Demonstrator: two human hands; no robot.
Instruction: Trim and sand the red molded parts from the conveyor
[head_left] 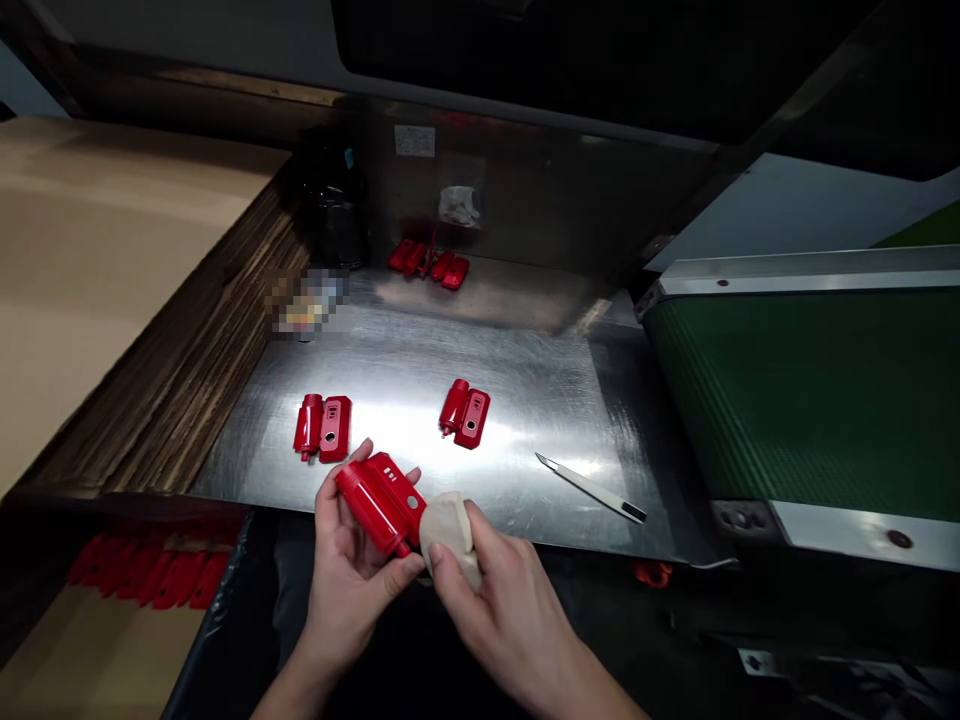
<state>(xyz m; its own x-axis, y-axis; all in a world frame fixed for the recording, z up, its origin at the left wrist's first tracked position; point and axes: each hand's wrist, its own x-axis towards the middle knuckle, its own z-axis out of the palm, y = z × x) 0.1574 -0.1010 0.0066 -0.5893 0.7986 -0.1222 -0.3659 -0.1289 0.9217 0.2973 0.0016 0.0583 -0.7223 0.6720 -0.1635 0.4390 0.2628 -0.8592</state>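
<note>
My left hand [351, 570] is closed around a red plastic housing part [381, 500], holding it tilted just over the front edge of the metal table [525, 400]. My right hand [504, 600] pinches a small pale cloth wad [448, 535] and presses it against the lower right end of that red part. Two more red parts lie flat on the table: one at the left [323, 428], one near the middle [465, 412].
A thin blade knife [591, 487] lies on the table at the right. More red parts [429, 263] sit at the back wall. A cardboard stack [112, 300] rises on the left, a green conveyor belt [810, 390] on the right. A box of red parts [150, 575] sits below left.
</note>
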